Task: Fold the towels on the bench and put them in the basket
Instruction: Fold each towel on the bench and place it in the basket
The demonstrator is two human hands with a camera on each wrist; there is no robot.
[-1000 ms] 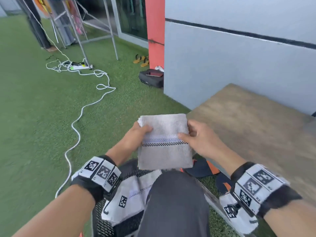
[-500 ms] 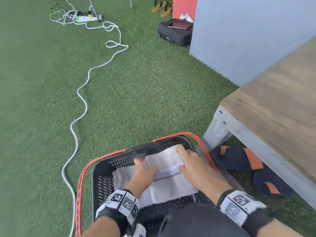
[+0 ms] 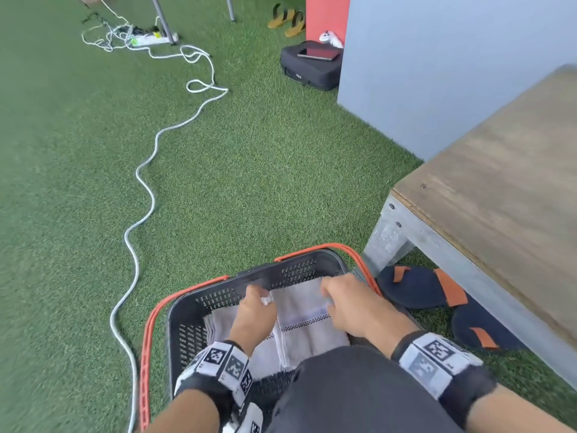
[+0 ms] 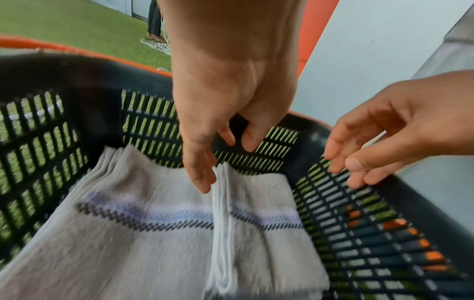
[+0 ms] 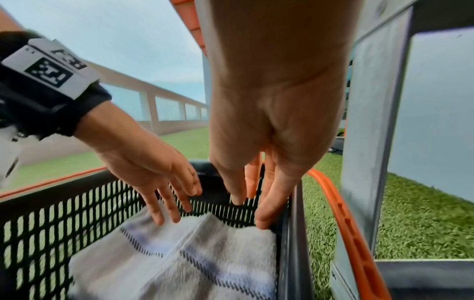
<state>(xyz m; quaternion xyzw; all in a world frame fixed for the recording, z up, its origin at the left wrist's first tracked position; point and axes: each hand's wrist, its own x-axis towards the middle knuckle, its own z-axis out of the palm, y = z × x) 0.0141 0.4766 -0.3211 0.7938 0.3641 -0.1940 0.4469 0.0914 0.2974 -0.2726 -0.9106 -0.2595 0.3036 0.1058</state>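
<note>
Head view: placing step, folded towel down in basket; left hand and right hand loose-fingered, holding nothing. Next, probably: withdraw, check bench.

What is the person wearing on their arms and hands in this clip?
Both hands are bare: left hand, right hand. Each wrist carries a black wristband wrapped with white panels printed with black square fiducial markers. No sleeves or gloves show.
</note>
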